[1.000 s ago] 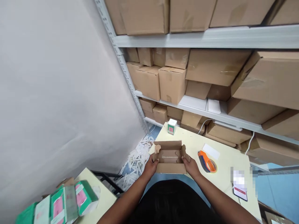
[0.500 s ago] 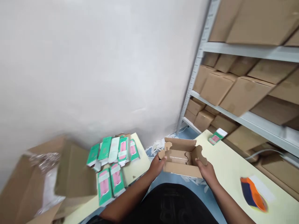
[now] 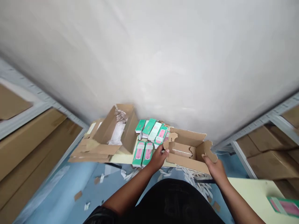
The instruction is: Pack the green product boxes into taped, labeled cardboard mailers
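Between my two hands is an open cardboard box (image 3: 190, 164), brown, with its flaps up and cut-out tabs inside. My left hand (image 3: 158, 157) grips its left side, thumb over the near edge. At the right end my right hand (image 3: 213, 166) is closed round the side by a notched flap. Just left of the box lie several green-and-white packets, among them a green packet with a pink window (image 3: 138, 153). They rest on a pale yellow table (image 3: 125, 158) against the wall.
A large open carton (image 3: 131, 137) with clear plastic wrap stands left on the table, beside flattened cardboard (image 3: 91, 151). Shelves of brown boxes flank both sides. Paper scraps (image 3: 201, 185) litter the blue floor. Another green packet (image 3: 285, 206) lies on a second table at right.
My view has swung left, bringing the left shelf into sight. Both hands have carried the cardboard box along, and it now sits beside the green packets over the table by the wall.
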A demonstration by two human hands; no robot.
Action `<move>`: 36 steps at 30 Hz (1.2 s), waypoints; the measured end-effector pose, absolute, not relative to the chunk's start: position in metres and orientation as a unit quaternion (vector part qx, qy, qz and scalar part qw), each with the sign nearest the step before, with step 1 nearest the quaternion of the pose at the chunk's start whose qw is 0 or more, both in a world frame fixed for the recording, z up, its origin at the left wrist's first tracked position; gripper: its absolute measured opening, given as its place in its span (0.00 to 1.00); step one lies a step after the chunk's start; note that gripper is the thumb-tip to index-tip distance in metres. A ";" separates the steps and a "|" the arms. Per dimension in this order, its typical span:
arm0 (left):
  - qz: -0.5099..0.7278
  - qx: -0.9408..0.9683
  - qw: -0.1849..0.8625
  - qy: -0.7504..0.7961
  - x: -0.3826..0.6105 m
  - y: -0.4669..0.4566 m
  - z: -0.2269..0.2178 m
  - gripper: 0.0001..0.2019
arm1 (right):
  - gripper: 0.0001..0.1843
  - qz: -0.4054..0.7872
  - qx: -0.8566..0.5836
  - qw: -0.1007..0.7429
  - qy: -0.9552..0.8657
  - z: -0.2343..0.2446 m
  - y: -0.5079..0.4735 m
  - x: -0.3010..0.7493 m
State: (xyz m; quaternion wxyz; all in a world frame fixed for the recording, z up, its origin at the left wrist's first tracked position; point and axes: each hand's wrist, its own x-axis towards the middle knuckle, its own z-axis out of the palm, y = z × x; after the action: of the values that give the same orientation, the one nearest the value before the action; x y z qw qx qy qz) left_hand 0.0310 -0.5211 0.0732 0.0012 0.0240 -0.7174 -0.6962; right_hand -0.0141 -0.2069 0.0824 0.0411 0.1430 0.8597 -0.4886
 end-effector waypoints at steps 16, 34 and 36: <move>-0.538 0.225 0.231 -0.779 0.097 -0.633 0.106 0.25 | 0.30 -0.486 -0.046 0.153 0.859 0.086 -0.319 -0.064; -0.126 0.169 -0.343 -0.916 -0.031 -0.863 0.024 0.69 | 0.26 -0.430 0.020 0.160 0.888 0.046 -0.474 0.077; -0.122 0.130 -0.341 -0.923 -0.039 -0.863 0.012 0.65 | 0.25 -0.434 0.037 0.143 0.889 0.046 -0.480 0.085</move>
State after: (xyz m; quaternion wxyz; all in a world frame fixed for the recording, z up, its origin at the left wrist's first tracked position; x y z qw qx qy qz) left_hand -0.0385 -0.8632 0.0124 -0.3413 0.1301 -0.9229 -0.1219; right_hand 0.0855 -0.4797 0.0465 0.1427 0.0369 0.8887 -0.4342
